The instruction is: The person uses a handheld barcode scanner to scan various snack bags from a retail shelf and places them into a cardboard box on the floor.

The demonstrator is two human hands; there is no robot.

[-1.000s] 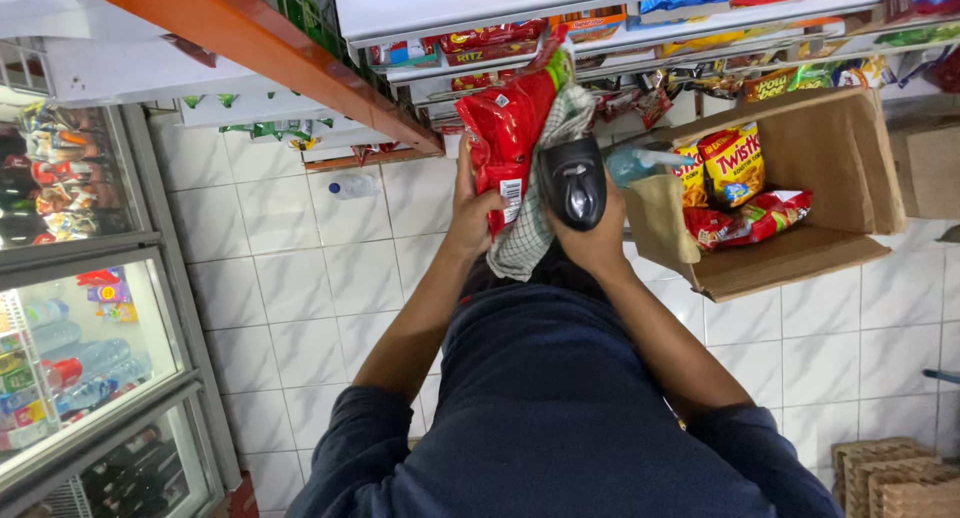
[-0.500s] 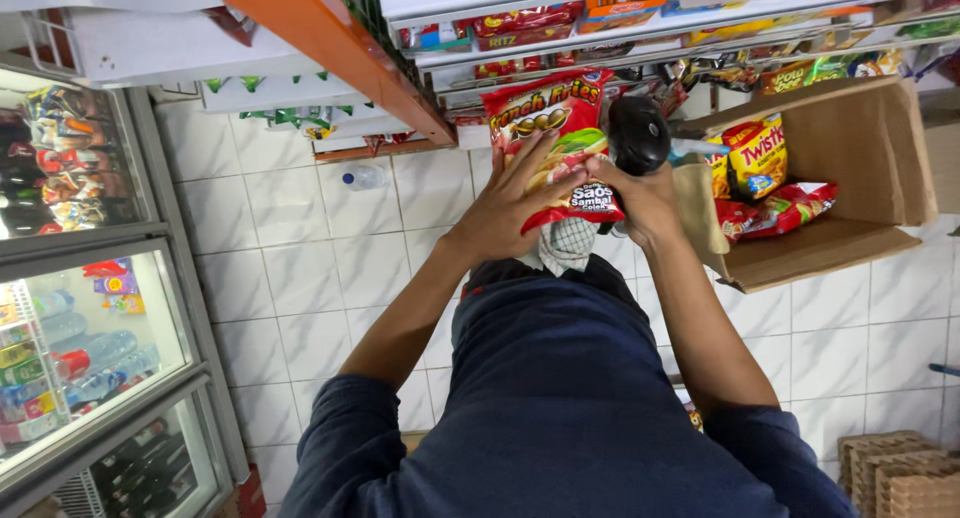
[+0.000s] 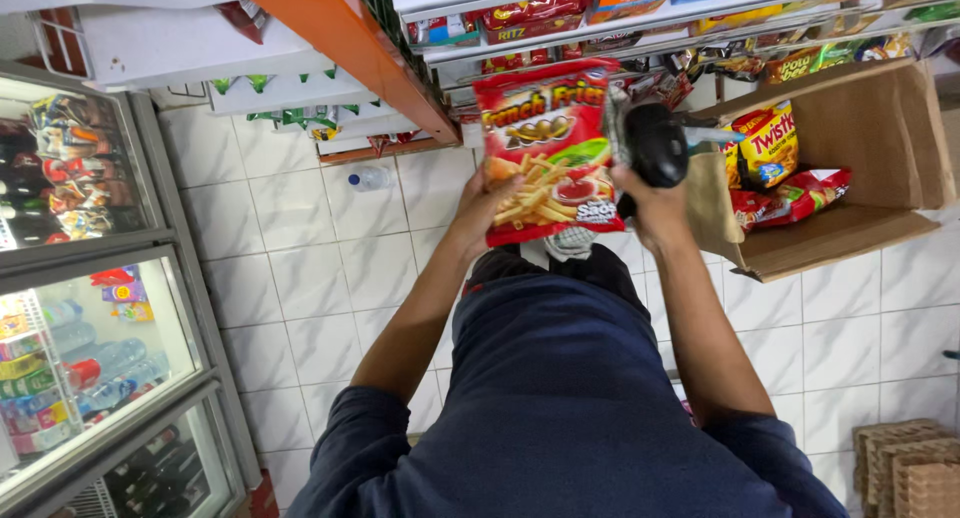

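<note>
My left hand [image 3: 482, 210] grips the lower left edge of a red snack bag [image 3: 548, 150] printed with a picture of fries, held upright in front of me. My right hand [image 3: 655, 210] holds a black handheld scanner [image 3: 655, 146] just right of the bag, touching its side. An open cardboard box [image 3: 860, 138] with several red and yellow snack packets [image 3: 768, 148] sits on the floor to the right of the scanner. My dark blue shirt fills the lower middle of the view.
A store shelf with an orange edge [image 3: 350, 48] and rows of snack packs runs along the top. Glass-door coolers [image 3: 70, 308] full of drinks stand at the left. A small plastic bottle [image 3: 368, 180] lies on the white tile floor. Egg trays [image 3: 910, 468] sit bottom right.
The red bag has turned from crumpled and sideways to flat and upright, facing me. Both hands rose and moved right with the bag and scanner; the view shifted closer to the shelf.
</note>
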